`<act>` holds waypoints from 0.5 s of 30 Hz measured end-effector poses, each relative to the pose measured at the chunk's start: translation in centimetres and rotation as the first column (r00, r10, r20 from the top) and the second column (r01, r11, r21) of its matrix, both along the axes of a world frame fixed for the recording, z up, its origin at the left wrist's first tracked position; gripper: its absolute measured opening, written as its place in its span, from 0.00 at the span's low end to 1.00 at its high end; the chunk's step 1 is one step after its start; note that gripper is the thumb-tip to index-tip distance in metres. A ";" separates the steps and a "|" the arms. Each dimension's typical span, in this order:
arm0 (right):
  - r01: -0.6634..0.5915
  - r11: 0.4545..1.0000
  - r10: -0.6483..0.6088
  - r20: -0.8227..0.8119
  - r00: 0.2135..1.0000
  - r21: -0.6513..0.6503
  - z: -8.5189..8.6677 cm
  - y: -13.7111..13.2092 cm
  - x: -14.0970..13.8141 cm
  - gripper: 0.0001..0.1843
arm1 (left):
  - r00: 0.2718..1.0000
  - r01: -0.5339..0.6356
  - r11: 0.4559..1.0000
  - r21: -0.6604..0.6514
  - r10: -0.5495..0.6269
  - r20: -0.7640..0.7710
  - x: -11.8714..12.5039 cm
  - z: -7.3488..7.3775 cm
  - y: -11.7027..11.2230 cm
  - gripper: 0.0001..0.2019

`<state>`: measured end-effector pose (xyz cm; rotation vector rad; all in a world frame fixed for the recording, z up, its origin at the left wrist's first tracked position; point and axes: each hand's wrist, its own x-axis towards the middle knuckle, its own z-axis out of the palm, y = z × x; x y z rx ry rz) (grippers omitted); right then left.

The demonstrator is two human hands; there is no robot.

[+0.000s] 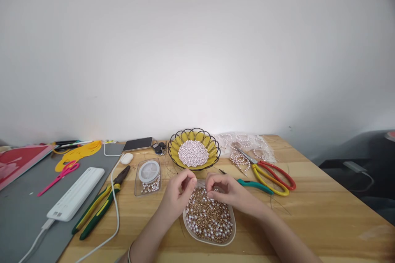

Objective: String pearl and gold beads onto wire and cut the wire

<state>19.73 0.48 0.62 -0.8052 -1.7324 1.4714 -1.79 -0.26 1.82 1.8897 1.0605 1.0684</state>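
Observation:
Both hands hover over the far part of a white tray (pixel 233 230) filled with gold and pale pink pearl beads (pixel 210 218). Thumb and fingertips are pinched together on my left hand (pixel 178 193), near the tray's far left edge. A small gap away, my right hand (pixel 226 191) is also closed in a pinch, its fingers curled over the beads. Whatever lies between the fingertips is too small to make out. Just beyond them stands a yellow basket with a black wire rim (pixel 173 158), holding small pale pink beads (pixel 193 153).
Scissors with red and yellow handles (pixel 274 176), a teal-handled tool (pixel 256 185) and strung beads (pixel 240 162) lie right. To the left are a clear box with a spool (pixel 149 172), green-yellow pliers (pixel 101 203), a white cable (pixel 116 209), a power strip (pixel 75 193) and pink scissors (pixel 59 176).

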 end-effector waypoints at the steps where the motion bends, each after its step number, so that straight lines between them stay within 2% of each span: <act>1: -0.001 1.000 0.001 -0.006 1.000 -0.011 0.0 0.0 0.0 0.14 | 1.000 0.000 1.000 -0.019 0.001 0.026 0.0 -0.1 0.0 0.15; 6: -0.019 0.995 0.015 -0.044 0.999 -0.097 -0.2 0.1 0.1 0.14 | 0.983 0.064 0.986 -0.152 -0.036 0.180 0.1 -0.3 0.0 0.15; 9: -0.033 0.990 0.022 -0.078 0.997 -0.137 -0.3 0.2 0.2 0.15 | 0.981 0.077 0.982 -0.173 -0.043 0.189 0.2 -0.3 0.1 0.15; 11: -0.029 0.991 0.018 -0.090 0.996 -0.132 -0.4 0.3 0.3 0.15 | 0.994 0.049 0.987 -0.155 -0.033 0.106 0.2 -0.3 0.1 0.14; 13: -0.010 0.992 -0.002 -0.095 0.995 -0.124 -0.6 0.4 0.4 0.15 | 0.998 0.026 0.996 -0.088 -0.032 -0.062 0.2 -0.3 0.1 0.11; 15: 0.017 0.992 -0.029 -0.097 0.995 -0.121 -0.7 0.6 0.5 0.15 | 0.964 0.065 0.998 0.023 -0.057 -0.258 0.1 -0.4 0.1 0.09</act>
